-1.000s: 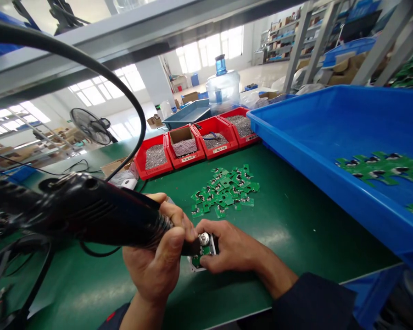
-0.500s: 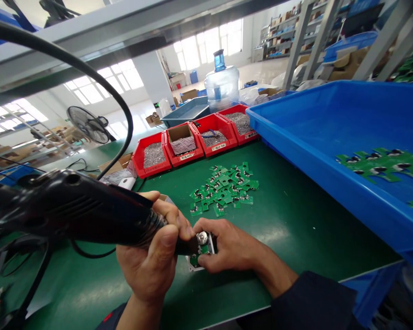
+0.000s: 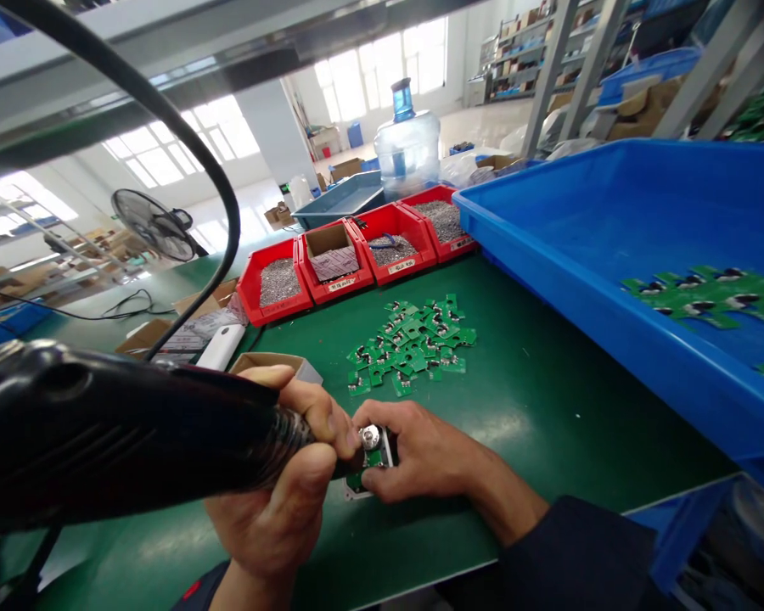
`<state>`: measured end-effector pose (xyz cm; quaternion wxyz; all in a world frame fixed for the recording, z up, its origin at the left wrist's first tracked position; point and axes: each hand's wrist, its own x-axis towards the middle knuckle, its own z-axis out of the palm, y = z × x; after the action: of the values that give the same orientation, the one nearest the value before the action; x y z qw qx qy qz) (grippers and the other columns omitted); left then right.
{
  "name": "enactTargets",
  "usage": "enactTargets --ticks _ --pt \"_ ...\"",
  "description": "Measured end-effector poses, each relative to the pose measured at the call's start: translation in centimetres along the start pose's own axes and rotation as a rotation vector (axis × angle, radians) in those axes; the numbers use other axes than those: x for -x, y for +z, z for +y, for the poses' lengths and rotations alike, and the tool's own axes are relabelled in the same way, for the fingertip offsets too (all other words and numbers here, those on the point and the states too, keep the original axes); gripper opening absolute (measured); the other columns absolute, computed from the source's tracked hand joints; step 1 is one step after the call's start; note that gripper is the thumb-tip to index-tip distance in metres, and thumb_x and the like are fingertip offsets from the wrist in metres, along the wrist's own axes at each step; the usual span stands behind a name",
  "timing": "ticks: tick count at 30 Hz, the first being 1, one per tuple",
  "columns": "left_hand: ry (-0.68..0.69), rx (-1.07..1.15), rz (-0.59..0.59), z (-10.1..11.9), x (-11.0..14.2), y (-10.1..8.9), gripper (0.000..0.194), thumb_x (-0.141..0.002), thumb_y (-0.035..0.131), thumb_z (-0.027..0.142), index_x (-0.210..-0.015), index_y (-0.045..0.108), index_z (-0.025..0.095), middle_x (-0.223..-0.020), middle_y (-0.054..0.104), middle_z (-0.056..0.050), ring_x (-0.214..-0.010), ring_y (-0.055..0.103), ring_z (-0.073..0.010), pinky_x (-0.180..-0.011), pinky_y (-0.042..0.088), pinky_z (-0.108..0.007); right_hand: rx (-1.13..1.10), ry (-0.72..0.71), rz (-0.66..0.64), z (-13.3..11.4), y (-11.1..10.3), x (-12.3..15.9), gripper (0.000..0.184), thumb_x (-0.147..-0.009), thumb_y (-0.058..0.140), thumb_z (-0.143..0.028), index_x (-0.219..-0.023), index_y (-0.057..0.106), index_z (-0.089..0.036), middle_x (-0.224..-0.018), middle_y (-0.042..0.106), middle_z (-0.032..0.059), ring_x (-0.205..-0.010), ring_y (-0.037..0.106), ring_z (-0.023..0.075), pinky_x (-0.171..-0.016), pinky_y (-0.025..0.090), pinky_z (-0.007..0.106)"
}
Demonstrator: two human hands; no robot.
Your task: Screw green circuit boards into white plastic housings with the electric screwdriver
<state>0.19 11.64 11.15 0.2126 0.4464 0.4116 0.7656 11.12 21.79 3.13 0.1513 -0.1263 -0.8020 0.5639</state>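
Observation:
My left hand (image 3: 286, 484) is wrapped around the front end of a black electric screwdriver (image 3: 140, 433), which slants in from the left. The tool's dark tip reaches into a small pale housing (image 3: 358, 494) lying on the green table. Inside that housing sit a green circuit board (image 3: 374, 458) and a round metal part (image 3: 370, 437). My right hand (image 3: 424, 450) grips the housing from the right, thumb on the near side and fingers on the far side. The exact contact of the screwdriver tip is hidden by my fingers.
A heap of small green circuit boards (image 3: 413, 339) lies beyond my hands. Red bins (image 3: 337, 288) with small metal parts line the back. At the right stands a large blue tray (image 3: 586, 331) holding more boards. A black cable (image 3: 220, 178) loops down on the left.
The rear of the screwdriver has swung lower and nearer to the camera, uncovering a cardboard box behind my left hand. Both hands keep their hold, and the view has shifted slightly.

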Motion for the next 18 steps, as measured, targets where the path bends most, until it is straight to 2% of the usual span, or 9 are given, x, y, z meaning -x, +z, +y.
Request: enactTargets --ticks 3,6,11,15,18 --pt "-0.056 -0.02 0.01 -0.2 -0.3 0.3 0.041 -0.077 0.083 0.036 -0.107 0.057 0.023 -0.068 0.058 0.005 -0.053 0.058 -0.0137 -0.051 0.05 -0.03 0.001 0.001 0.004 0.1 0.0 0.0 0.033 -0.067 0.074 -0.016 -0.097 0.064 -0.025 -0.078 0.064 -0.0053 -0.069 0.058 0.013 -0.063 0.042 0.022" --pt "-0.086 -0.044 0.004 -0.5 -0.4 0.5 0.039 -0.078 0.082 0.029 -0.106 0.056 0.023 -0.067 0.059 0.005 -0.055 0.058 -0.0134 -0.052 0.051 -0.028 0.008 0.003 0.0 0.1 0.0 0.0 0.03 -0.067 0.074 -0.018 -0.095 0.063 -0.024 -0.076 0.062 -0.0058 -0.067 0.056 0.0123 -0.061 0.042 0.021" --pt "0.008 -0.115 -0.041 -0.9 -0.4 0.3 0.038 -0.08 0.078 0.017 -0.112 0.058 0.022 -0.07 0.06 0.004 -0.056 0.06 -0.013 -0.057 0.054 -0.029 0.011 -0.006 -0.012 -0.1 -0.1 -0.1 0.031 -0.068 0.074 -0.019 -0.097 0.064 -0.023 -0.075 0.061 -0.0065 -0.064 0.055 0.011 -0.059 0.041 0.02" --pt "0.033 -0.116 -0.045 -1.1 -0.5 0.5 0.034 -0.083 0.075 0.016 -0.112 0.056 0.021 -0.069 0.059 0.005 -0.055 0.06 -0.0118 -0.056 0.053 -0.026 0.025 -0.016 -0.023 0.0 -0.1 0.0 0.039 -0.069 0.073 -0.019 -0.108 0.066 -0.023 -0.078 0.062 -0.0058 -0.067 0.056 0.0118 -0.06 0.041 0.021" --pt "0.041 -0.164 -0.041 -1.1 -0.5 0.7 0.033 -0.084 0.075 0.017 -0.11 0.055 0.021 -0.068 0.059 0.006 -0.054 0.06 -0.0109 -0.055 0.051 -0.024 0.042 -0.018 -0.012 0.1 0.0 0.0 0.038 -0.069 0.073 -0.02 -0.106 0.067 -0.023 -0.078 0.062 -0.0058 -0.066 0.055 0.0115 -0.061 0.041 0.021"
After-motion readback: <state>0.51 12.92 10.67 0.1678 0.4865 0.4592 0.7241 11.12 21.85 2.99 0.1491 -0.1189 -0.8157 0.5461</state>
